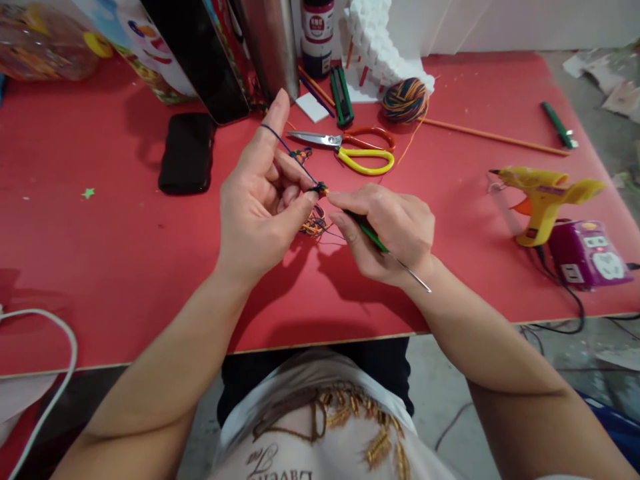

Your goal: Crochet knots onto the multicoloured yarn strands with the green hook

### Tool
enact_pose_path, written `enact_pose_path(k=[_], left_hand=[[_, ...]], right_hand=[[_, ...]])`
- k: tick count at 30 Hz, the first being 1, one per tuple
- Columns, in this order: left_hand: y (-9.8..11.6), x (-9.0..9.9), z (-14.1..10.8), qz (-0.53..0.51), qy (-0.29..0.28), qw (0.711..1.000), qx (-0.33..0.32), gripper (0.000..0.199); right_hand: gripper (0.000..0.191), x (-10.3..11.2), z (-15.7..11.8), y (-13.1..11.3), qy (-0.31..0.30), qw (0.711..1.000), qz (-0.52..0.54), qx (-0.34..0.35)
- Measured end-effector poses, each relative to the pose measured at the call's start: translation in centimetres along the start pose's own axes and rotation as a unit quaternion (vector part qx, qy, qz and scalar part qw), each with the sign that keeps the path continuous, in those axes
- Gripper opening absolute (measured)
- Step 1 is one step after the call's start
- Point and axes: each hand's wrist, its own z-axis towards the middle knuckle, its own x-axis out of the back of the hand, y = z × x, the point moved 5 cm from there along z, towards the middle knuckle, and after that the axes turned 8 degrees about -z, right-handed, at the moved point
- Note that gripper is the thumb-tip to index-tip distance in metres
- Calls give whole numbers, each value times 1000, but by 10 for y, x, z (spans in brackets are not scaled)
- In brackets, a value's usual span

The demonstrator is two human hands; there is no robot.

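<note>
My left hand [270, 200] pinches a small crocheted piece [321, 188] of dark and yellow-orange yarn between thumb and fingers. Its index finger points up with a dark blue yarn strand [290, 152] looped over it, running down to the piece. In my right hand [385, 227] is a crochet hook [373, 235] with a green grip, its metal end sticking out toward my wrist. The fingertips of both hands almost meet at the piece, and the working tip there is hidden. Loose multicoloured yarn [314, 221] lies tangled below the hands.
Scissors [345, 145], a yarn ball [404, 100], a green cutter [342, 97] and a metal cylinder [270, 47] sit beyond my hands. A black phone-like object [187, 153] lies left. On the right are a yellow glue gun [543, 200], a purple box [590, 253] and a thin stick [495, 137].
</note>
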Motion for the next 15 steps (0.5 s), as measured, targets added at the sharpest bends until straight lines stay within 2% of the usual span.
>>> enact_pose_path(k=[4, 7, 10, 11, 13, 15], left_hand=[[-3, 2, 1, 37, -13, 999, -28, 78], [-7, 7, 4, 51, -45, 997, -38, 83], [-7, 9, 7, 12, -87, 995, -45, 89], [-7, 7, 8, -2, -116, 993, -32, 90], [-6, 7, 8, -3, -115, 993, 18, 86], [-3, 5, 7, -12, -112, 993, 38, 81]], right_hand=[[13, 0, 1, -1, 49, 998, 8, 31], [9, 4, 2, 1, 80, 995, 56, 23], [9, 8, 6, 7, 65, 989, 126, -32], [9, 9, 7, 10, 60, 984, 156, -54], [10, 12, 10, 16, 60, 968, 225, -97], [11, 13, 13, 22, 45, 942, 304, -138]])
